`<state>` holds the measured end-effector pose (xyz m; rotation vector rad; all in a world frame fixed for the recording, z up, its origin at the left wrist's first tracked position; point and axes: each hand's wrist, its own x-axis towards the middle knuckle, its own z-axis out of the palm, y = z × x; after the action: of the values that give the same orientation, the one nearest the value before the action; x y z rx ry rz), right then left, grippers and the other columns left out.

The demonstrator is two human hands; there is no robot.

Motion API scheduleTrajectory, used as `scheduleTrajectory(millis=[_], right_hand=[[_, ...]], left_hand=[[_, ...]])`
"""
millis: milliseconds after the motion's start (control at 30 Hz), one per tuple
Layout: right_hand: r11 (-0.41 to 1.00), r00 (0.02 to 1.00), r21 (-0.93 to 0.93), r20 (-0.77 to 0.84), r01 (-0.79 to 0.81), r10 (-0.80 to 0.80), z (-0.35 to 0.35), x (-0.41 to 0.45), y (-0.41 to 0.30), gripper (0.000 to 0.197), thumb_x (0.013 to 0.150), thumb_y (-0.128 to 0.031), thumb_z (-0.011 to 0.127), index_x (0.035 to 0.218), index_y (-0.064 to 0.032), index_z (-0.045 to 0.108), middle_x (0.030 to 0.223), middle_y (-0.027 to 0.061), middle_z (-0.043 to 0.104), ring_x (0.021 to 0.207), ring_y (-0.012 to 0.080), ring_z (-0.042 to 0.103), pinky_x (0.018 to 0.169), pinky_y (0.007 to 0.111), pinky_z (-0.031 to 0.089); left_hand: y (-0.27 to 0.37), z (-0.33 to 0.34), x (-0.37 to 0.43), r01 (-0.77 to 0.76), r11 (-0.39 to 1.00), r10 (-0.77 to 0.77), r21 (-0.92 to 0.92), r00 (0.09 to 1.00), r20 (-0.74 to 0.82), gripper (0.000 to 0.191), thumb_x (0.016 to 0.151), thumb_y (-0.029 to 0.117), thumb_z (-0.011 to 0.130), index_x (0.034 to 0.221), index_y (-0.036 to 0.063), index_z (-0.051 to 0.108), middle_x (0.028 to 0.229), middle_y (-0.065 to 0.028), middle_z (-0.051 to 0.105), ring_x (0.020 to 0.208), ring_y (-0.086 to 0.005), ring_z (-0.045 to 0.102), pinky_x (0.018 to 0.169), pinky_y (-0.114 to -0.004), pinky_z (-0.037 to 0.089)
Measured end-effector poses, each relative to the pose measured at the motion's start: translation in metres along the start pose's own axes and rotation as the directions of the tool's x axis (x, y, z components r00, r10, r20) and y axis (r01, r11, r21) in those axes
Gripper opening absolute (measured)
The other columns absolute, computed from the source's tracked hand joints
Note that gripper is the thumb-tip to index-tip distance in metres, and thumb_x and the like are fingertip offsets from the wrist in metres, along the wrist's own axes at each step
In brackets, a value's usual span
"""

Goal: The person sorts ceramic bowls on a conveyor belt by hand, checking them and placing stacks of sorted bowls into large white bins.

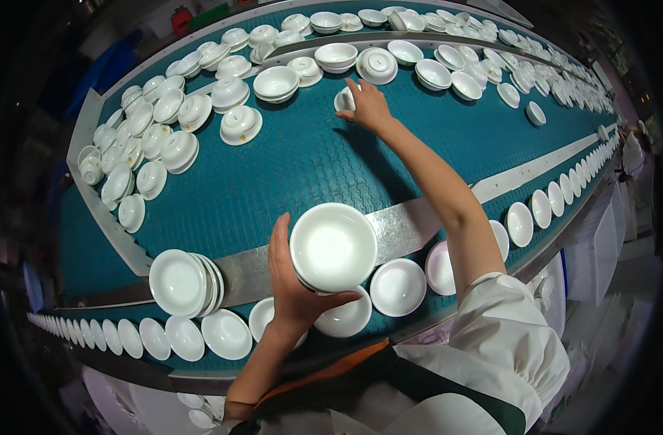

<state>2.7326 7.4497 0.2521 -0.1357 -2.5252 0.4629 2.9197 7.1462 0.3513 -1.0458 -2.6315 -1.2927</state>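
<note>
My left hand (297, 291) holds a white ceramic bowl (333, 247), its open mouth facing up towards me. A second rim shows under its lower edge, so it may be a stack. Farther out over the wide green belt (288, 179), my right hand (367, 104) has its thumb and fingers around a small white bowl (343, 100), partly hidden by the hand. Just beyond it sits an upside-down white bowl (377, 65). Left of my left hand, a short stack of white bowls (179, 283) rests on the metal divider (247, 278).
Many white bowls, upright or overturned, crowd the belt's left side and far edge, including a yellow-marked bowl (241, 125). A narrow near belt (223, 365) carries a single row of upright bowls (398, 287). A metal side guard (106, 217) bounds the left end. White crates (592, 244) stand at right.
</note>
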Motion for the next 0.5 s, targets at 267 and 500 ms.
scheduleTrajectory(millis=[267, 500], right_hand=[[0.982, 0.969, -0.078, 0.166, -0.174, 0.185, 0.029, -0.008, 0.027, 0.088, 0.054, -0.052, 0.077, 0.127, -0.016, 0.043, 0.123, 0.0159, 0.045, 0.108, 0.0356, 0.049, 0.087, 0.047, 0.043], [0.678, 0.894, 0.593, 0.37, -0.436, 0.251, -0.052, -0.073, 0.043, 0.069, 0.069, -0.052, 0.067, 0.123, -0.0122, 0.048, 0.114, 0.0134, 0.053, 0.1, 0.0294, 0.056, 0.082, 0.043, 0.047]], left_hand=[[0.025, 0.032, 0.011, -0.02, 0.999, 0.018, 0.048, 0.999, 0.035, 0.12, 0.044, 0.034, 0.088, 0.133, -0.01, 0.022, 0.126, -0.0288, 0.038, 0.117, -0.0415, 0.041, 0.097, -0.048, 0.036], [0.047, 0.06, 0.021, -0.11, 0.994, 0.11, 0.027, 0.994, 0.024, 0.109, 0.052, 0.023, 0.085, 0.134, -0.0075, 0.02, 0.129, -0.0257, 0.032, 0.118, -0.0369, 0.041, 0.097, -0.043, 0.038]])
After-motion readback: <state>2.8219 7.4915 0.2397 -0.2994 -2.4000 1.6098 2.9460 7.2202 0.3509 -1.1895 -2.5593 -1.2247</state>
